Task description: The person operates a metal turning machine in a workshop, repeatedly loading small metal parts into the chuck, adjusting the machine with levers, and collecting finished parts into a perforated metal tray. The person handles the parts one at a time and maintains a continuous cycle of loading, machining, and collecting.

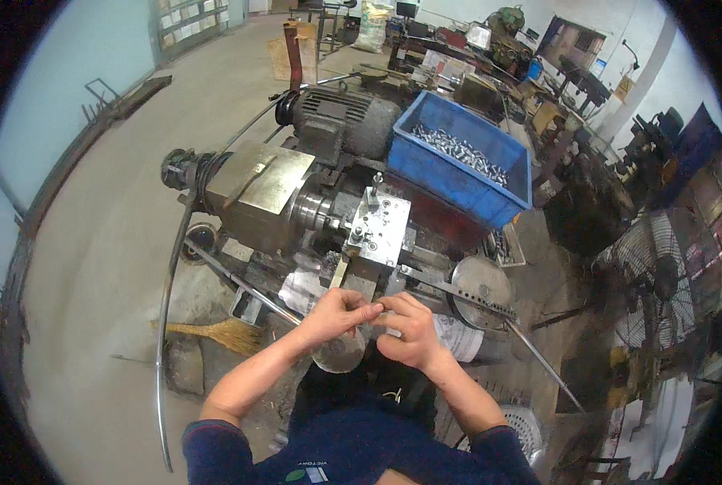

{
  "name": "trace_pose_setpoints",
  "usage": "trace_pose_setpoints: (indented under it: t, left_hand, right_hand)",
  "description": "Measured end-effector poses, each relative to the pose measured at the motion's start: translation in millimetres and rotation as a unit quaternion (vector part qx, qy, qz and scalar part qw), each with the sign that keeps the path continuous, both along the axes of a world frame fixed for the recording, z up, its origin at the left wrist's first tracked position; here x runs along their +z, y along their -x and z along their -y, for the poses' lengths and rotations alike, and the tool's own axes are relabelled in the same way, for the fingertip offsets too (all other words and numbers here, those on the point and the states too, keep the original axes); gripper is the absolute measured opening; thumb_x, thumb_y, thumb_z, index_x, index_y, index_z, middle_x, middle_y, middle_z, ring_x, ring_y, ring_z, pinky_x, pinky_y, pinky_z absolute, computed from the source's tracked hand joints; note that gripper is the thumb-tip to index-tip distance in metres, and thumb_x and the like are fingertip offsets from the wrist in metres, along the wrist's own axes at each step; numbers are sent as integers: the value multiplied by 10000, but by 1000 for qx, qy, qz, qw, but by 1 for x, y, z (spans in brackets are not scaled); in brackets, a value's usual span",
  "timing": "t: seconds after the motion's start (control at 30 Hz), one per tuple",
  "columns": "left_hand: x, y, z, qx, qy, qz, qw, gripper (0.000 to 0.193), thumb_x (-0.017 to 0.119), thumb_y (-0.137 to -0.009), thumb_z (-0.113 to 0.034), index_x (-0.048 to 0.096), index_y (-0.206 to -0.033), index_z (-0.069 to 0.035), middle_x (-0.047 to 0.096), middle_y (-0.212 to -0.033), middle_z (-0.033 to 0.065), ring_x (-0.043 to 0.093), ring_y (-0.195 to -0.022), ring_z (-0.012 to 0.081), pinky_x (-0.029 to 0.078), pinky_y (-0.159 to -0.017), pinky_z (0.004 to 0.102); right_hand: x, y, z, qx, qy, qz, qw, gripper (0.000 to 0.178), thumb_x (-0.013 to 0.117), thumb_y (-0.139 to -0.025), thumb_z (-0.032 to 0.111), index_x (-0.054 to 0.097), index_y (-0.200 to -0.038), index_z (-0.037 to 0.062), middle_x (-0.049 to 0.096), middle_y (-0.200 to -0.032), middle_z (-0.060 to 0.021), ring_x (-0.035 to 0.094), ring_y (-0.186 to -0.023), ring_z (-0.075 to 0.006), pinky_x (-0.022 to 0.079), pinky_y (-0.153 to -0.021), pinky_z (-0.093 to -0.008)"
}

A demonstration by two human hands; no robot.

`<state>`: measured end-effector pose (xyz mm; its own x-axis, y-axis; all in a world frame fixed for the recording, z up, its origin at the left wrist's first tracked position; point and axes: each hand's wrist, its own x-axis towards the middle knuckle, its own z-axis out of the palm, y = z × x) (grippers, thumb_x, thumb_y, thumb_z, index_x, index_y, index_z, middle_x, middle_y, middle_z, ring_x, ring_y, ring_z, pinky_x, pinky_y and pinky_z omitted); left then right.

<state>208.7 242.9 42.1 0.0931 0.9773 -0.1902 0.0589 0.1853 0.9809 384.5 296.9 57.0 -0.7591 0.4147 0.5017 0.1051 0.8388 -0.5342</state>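
My left hand (337, 314) and my right hand (410, 327) meet in front of a small lathe, their fingertips close together. Both are closed in a pinch; whatever lies between the fingers is hidden or too small to name. Just beyond them is the lathe's metal tool block (382, 231), with bolts and a clamped tool on top. To its left sits the round chuck (309, 208) on the headstock (262, 182). A round metal disc (339, 353) shows below my left hand.
Behind the lathe, a blue bin (446, 187) holds many small shiny metal parts (462, 153), beside an electric motor (341, 121). A long lever rod (248, 284) slants in from the left. A round plate (484, 289), a fan (652, 283) and a straw broom (230, 333) stand around.
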Motion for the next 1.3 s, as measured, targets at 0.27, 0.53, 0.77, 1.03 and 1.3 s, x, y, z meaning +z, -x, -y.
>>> trace_pose_setpoints:
  t: [0.27, 0.53, 0.77, 1.03, 1.3]
  left_hand:
    - [-1, 23, -5, 52, 4, 25, 998, 437, 555, -852, -412, 614, -686, -12, 533, -566, 14, 490, -468, 69, 363, -396, 216]
    - [30, 135, 47, 281, -42, -159, 946, 292, 527, -868, -250, 593, -822, 31, 558, -607, 45, 534, -491, 104, 435, -460, 255]
    - [-22, 251, 210, 422, -3, -522, 741, 256, 537, -729, -17, 563, -983, 6, 570, -640, 89, 570, -619, 141, 459, -597, 284]
    - [-64, 210, 237, 376, 172, -528, 742, 245, 632, -712, -166, 539, -857, 9, 613, -706, 171, 609, -681, 326, 473, -641, 417]
    - [-85, 357, 273, 267, 220, -743, 573, 117, 565, -660, -81, 564, -773, -48, 598, -713, 142, 593, -627, 314, 456, -573, 400]
  right_hand:
    - [12, 27, -14, 64, -85, 92, 990, 314, 616, -557, 168, 627, -847, 49, 543, -937, -132, 501, -854, -296, 459, -727, -363]
    - [18, 97, -89, 17, -136, 211, 968, 344, 608, -524, 148, 648, -841, 21, 563, -940, -160, 511, -845, -339, 441, -746, -403]
    - [-30, 151, -148, -75, -38, 280, 956, 214, 573, -495, 160, 655, -654, 42, 614, -723, -196, 594, -749, -348, 480, -699, -416]
    - [-25, 161, -145, -47, -17, 261, 964, 288, 585, -511, 176, 689, -756, 66, 614, -754, -202, 597, -760, -355, 490, -723, -390]
    - [-28, 159, -146, -29, -16, 234, 972, 243, 591, -529, 192, 677, -706, 49, 614, -772, -177, 585, -776, -333, 475, -723, -387]
